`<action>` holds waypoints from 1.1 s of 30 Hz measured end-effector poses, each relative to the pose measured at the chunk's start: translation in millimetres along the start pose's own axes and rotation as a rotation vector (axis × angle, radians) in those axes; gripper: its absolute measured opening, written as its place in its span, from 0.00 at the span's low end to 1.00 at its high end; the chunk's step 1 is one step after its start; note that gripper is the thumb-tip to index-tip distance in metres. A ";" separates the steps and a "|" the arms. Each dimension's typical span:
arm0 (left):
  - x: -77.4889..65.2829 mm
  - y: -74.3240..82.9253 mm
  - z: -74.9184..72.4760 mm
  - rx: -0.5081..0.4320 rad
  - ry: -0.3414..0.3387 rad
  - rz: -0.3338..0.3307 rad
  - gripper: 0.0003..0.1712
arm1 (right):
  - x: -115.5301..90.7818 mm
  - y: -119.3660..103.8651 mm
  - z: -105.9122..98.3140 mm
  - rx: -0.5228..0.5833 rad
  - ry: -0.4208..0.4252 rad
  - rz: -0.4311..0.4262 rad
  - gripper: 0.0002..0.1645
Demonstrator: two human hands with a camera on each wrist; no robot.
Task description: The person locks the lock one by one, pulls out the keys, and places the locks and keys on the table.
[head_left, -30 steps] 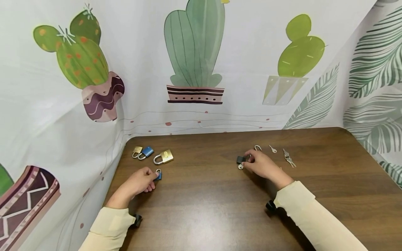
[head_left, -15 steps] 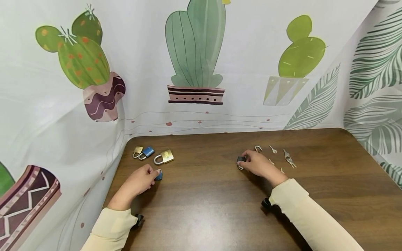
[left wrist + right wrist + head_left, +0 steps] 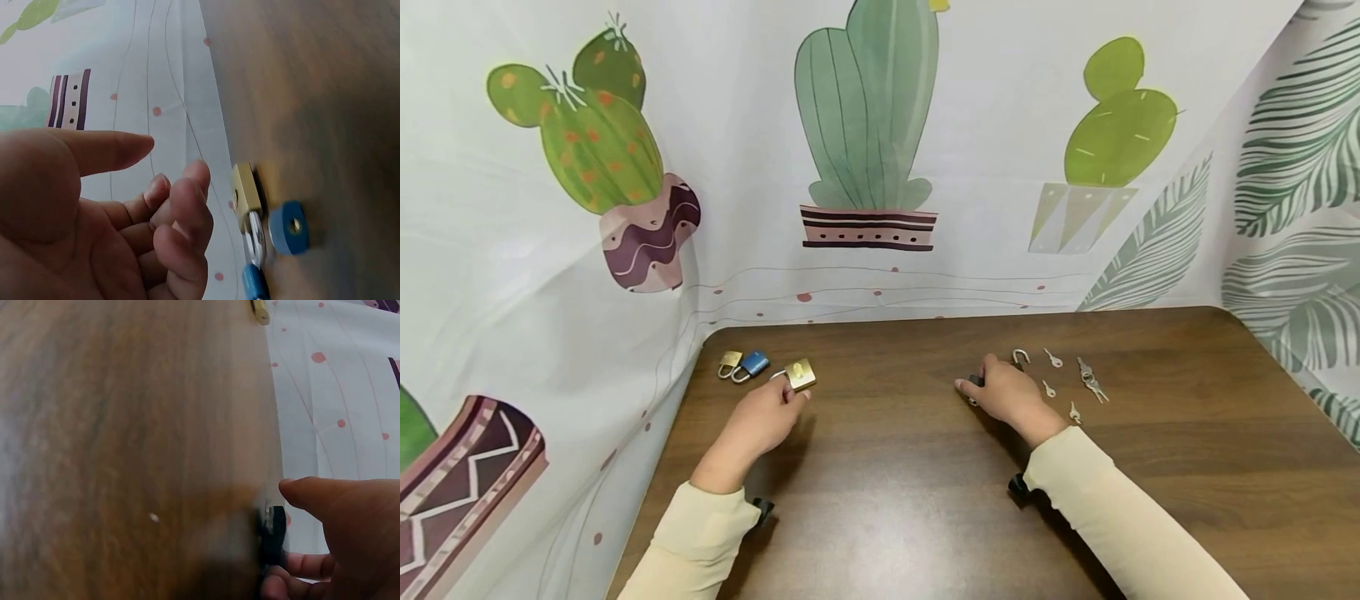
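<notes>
In the head view my left hand (image 3: 765,421) hovers before the large brass padlock (image 3: 801,373), partly covering its shackle. The left wrist view shows this hand (image 3: 144,219) holding nothing, its thumb and loosely bent fingers apart. Beyond its fingertips, a small blue padlock (image 3: 289,228) lies beside the brass padlock (image 3: 248,187); the head view hides this blue one behind the hand. My right hand (image 3: 1009,392) is at a black padlock (image 3: 976,380), mostly covered. In the right wrist view the thumb stands off the black padlock (image 3: 273,534), while fingertips (image 3: 306,565) touch its near side.
A small brass padlock (image 3: 730,362) and a larger blue padlock (image 3: 750,367) lie at the table's far left. Past my right hand are a silver shackle (image 3: 1021,357), loose keys (image 3: 1053,357) and a linked key bunch (image 3: 1090,381). A printed cloth (image 3: 880,283) hangs behind the wooden table (image 3: 880,467).
My left hand has let go of the small blue padlock and moved right, toward the large brass one. My right thumb has come off the black padlock; small keys beside the right hand now show.
</notes>
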State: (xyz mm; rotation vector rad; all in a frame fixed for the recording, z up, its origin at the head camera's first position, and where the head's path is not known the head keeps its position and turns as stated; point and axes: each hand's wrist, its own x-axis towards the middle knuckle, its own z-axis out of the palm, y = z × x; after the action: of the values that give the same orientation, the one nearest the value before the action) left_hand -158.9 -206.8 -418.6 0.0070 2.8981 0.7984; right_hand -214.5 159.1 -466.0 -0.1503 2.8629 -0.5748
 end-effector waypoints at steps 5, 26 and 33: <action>4.3 14.1 3.3 0.008 0.019 0.026 0.16 | 2.7 -2.7 4.2 -0.065 0.031 0.027 0.30; 15.3 48.8 11.8 -0.084 -0.037 0.023 0.18 | 2.3 -5.6 0.8 0.173 0.146 -0.056 0.17; 16.1 61.0 15.9 -0.127 -0.024 0.065 0.16 | -7.5 -21.7 -8.9 0.342 0.162 -0.124 0.15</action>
State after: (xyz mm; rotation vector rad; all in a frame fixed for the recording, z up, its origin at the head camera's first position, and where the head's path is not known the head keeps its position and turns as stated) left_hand -174.7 -145.6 -403.1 0.0980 2.8326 0.9850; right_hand -208.1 143.6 -448.0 -0.2344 2.8654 -1.1375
